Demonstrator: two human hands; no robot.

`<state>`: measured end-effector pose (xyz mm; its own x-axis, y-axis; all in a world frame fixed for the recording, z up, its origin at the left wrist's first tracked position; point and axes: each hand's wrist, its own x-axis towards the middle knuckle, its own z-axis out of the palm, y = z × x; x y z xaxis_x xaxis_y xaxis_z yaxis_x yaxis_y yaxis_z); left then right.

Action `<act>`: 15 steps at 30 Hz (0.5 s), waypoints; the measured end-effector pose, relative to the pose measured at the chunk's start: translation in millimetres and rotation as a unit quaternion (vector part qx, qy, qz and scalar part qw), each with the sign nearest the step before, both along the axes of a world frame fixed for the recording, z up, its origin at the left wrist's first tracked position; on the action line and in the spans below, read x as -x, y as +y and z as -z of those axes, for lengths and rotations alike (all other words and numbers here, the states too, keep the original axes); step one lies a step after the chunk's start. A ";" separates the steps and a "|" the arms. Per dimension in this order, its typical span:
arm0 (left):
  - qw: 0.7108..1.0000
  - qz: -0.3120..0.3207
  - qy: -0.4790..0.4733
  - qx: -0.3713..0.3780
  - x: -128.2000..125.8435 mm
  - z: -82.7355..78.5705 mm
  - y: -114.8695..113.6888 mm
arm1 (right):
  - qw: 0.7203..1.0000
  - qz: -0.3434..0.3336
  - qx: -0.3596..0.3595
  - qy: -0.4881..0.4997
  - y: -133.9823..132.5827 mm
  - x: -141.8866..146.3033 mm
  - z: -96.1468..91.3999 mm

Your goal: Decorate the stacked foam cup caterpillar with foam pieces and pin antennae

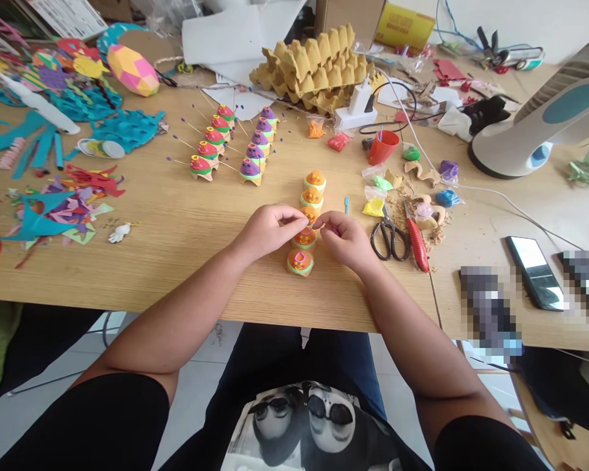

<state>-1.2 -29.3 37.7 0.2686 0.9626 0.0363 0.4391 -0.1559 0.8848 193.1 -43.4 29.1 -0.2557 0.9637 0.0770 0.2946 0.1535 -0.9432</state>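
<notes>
A row of egg-carton cups [300,261] covered in orange clay with light green rims lies in front of me, the nearest cup bearing a small face and a pink loop. Over the middle of this row, my left hand [269,230] has its thumb and fingers closed in a pinch. Opposite it, my right hand [346,241] is also pinched, its fingertips close to the left ones. A speck of pink or purple shows by the right fingers. Whatever either pinch holds is too small to make out.
Behind stand a red-green row [207,149] and a purple row [258,152] of decorated cups with stick feelers. Scissors [390,239], a red cutter [417,245], yellow clay [373,207] and a red cup [383,148] are at right. Paper scraps [61,212] lie left; egg cartons [314,65] stand behind.
</notes>
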 end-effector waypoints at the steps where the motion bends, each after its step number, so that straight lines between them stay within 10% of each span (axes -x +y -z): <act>1: 1.000 0.000 -0.001 0.002 0.3 0.6 0.4 | 1.000 0.000 0.000 -0.003 0.0 0.2 0.6; 15: 1.000 0.009 -0.009 0.016 0.1 1.6 0.6 | 1.000 -0.011 -0.012 -0.014 -0.1 0.1 0.8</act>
